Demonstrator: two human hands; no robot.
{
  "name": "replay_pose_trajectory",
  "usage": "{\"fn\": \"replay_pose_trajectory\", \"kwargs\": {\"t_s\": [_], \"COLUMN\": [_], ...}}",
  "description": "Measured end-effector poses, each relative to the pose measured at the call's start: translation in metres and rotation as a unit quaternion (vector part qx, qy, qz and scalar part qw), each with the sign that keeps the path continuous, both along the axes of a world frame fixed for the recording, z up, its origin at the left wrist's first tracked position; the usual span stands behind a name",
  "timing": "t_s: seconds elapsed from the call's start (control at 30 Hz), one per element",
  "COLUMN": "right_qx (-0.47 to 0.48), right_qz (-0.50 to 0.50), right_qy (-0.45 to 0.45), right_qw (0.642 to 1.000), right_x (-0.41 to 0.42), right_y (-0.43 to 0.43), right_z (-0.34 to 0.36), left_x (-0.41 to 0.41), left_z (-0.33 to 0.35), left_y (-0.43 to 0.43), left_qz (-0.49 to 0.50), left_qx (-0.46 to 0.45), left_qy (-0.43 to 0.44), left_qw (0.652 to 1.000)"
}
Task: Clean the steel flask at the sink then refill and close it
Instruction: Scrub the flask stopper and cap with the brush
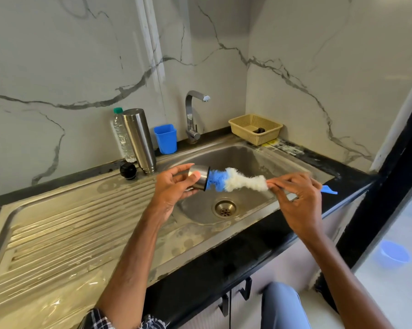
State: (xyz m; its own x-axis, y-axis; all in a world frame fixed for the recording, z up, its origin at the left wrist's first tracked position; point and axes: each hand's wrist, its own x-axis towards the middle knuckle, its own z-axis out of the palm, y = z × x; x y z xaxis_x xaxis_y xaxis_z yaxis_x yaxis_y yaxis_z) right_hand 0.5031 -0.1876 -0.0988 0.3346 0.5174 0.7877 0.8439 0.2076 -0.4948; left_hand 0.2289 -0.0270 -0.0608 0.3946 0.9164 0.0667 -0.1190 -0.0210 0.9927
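He's scrubbing the flask's small steel cap (198, 178) over the sink (243, 155). The left hand (174, 187) is curled round the cap with the thumb across its side. The right hand (297, 194) pinches the thin stem of the bottle brush (235, 181) just behind the bristles, and the blue handle end pokes out past the fingers. The blue tip of the brush is pushed into the cap's open mouth, while the white part sits outside it. The steel flask (138, 138) itself is not in hand: it stands on the drainboard at the back, apparently mouth down, touching a plastic bottle (120, 132), with its black stopper (128, 170) just in front. From here I'd say the cap wants 2 things. He should twist the brush rather than only push it, so the bristles sweep the inner wall and the rim. He should also keep the mouth tipped down towards the drain (225, 207) so loosened dirt runs out. The tap (193, 115) shows no water running, so a rinse looks to be needed afterwards. The grip so close to the bristles gives control in so shallow a piece, but a wet cap could slip from the left fingers, so a firm hold matters. A blue tumbler (166, 138) and a yellow basket (256, 128) stand by the wall.
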Motion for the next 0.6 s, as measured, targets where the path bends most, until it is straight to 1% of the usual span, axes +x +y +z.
{"fn": "replay_pose_trajectory", "kwargs": {"t_s": [0.03,0.13,0.27,0.37,0.5,0.6], "right_qx": [-0.001,0.001,-0.001,-0.006,-0.029,-0.032], "right_qz": [-0.001,-0.007,-0.001,-0.01,-0.005,-0.018], "right_qy": [-0.003,0.026,0.014,0.038,0.027,0.051], "right_qw": [1.0,1.0,1.0,0.999,0.999,0.998], "right_x": [-0.0002,0.0088,0.0004,0.0068,0.0034,0.0066], "right_y": [-0.0002,-0.0027,-0.0005,0.0006,0.0055,0.0033], "right_z": [0.0019,0.0052,0.0078,0.0093,0.005,0.0077], "left_x": [0.0002,0.0022,0.0035,0.0046,0.0029,0.0039], "left_z": [0.0005,0.0007,-0.0003,-0.0002,-0.0002,-0.0013], "left_y": [-0.0001,-0.0016,-0.0012,-0.0026,-0.0001,-0.0011], "left_qz": [0.0,0.003,-0.001,0.003,0.011,0.011], "left_qx": [-0.001,-0.023,-0.029,-0.028,-0.018,-0.012], "left_qy": [-0.006,-0.038,-0.04,-0.042,-0.037,-0.03], "left_qw": [1.0,0.999,0.999,0.999,0.999,0.999]}}
